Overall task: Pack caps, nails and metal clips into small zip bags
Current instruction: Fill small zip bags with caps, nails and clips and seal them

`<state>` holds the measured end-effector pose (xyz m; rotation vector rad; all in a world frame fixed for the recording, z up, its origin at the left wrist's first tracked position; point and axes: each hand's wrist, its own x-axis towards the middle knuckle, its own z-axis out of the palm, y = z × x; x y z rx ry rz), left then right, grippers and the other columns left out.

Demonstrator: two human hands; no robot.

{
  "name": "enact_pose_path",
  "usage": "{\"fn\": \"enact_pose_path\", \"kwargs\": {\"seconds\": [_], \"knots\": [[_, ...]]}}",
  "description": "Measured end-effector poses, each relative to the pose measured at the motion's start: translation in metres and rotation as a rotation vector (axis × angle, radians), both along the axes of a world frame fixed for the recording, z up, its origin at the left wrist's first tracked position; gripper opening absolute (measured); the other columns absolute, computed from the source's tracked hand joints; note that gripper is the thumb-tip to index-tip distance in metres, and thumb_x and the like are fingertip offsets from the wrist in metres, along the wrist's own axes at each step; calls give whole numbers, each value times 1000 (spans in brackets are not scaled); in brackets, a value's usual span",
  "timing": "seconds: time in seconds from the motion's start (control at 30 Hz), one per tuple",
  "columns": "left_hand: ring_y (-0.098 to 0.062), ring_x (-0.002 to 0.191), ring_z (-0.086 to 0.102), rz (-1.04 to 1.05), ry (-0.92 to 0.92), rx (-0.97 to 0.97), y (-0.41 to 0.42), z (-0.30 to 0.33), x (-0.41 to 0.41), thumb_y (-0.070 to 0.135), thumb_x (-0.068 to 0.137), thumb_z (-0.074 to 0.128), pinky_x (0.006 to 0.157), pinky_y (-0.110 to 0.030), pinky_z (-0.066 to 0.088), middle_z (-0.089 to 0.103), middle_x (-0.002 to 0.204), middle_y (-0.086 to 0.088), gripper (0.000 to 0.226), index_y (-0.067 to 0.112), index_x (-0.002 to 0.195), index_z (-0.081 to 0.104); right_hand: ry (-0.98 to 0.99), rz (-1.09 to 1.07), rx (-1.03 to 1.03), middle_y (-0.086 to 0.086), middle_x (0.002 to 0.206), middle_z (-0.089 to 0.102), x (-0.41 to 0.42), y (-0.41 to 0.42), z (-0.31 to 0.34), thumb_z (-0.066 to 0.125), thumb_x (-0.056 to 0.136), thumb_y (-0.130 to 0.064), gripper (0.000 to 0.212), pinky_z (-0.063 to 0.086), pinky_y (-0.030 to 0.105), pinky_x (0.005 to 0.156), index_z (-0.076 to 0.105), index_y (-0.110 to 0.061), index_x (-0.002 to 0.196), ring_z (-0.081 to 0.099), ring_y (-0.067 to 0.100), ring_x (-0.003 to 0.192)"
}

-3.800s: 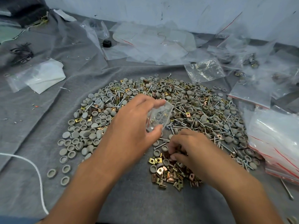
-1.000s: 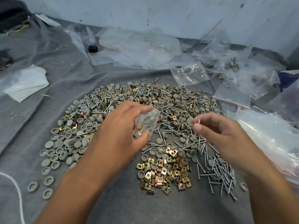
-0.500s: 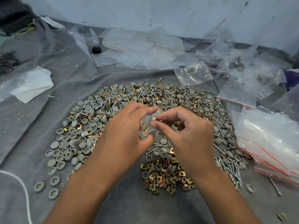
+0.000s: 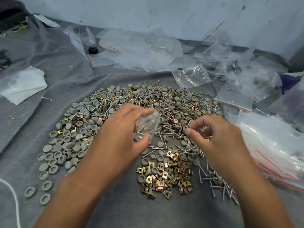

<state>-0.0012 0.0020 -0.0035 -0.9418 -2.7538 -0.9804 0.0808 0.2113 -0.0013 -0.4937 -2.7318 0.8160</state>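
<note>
The small zip bag (image 4: 147,127) sat pinched in the left hand (image 4: 120,137) above the middle of the heap, thumb curled under its lower edge and fingers curled over its top, with nails and a few brassy clips visible through the clear plastic; starting from the far left, a white cord (image 4: 14,196) crossed the grey cloth (image 4: 115,208) near the lower edge, and a white folded sheet (image 4: 23,84) lay further back; next came the grey caps (image 4: 65,145), spread in a loose band along the left side of the heap, some dome up and some hollow up; behind them the mixed heap (image 4: 164,102) of caps, nails and clips ran across the centre; a small black object (image 4: 93,50) rested among clear bags (image 4: 139,50) near the wall; just below the bag a cluster of metal clips (image 4: 166,176) lay on the cloth, with a few caps among them; to its right the right hand (image 4: 218,142) hovered over the heap, blurred, its fingers loosely curled and its fingertips close together, though whether they held anything could not be told; loose nails (image 4: 218,185) lay beside that wrist; at the far right a stack of red-striped zip bags (image 4: 271,145) lay on the cloth.
</note>
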Motion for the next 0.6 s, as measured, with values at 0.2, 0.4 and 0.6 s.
{"fn": "enact_pose_path", "kwargs": {"seconds": [0.2,0.4,0.6], "knots": [[15,89,47,-2,2,-5,0,-1,0,32,81,74,74,-5,38,45,106,32,62,41,137,49,-677,-213,52,-4,92,67,6,41,-11,78,83,-53,28,53,34,79,64,-29,84,60,14,83],[10,87,50,-4,20,0,1,0,0,34,80,71,76,-7,37,41,101,38,61,40,138,51,-601,-184,100,-1,94,70,3,32,-18,81,83,-40,18,58,42,83,65,-30,81,67,21,86],[14,91,48,-12,17,5,1,0,0,37,80,69,74,-4,38,39,102,39,61,43,137,47,-583,-122,130,-4,86,68,1,33,-23,72,90,-34,14,52,34,70,63,-28,81,63,17,80]]}}
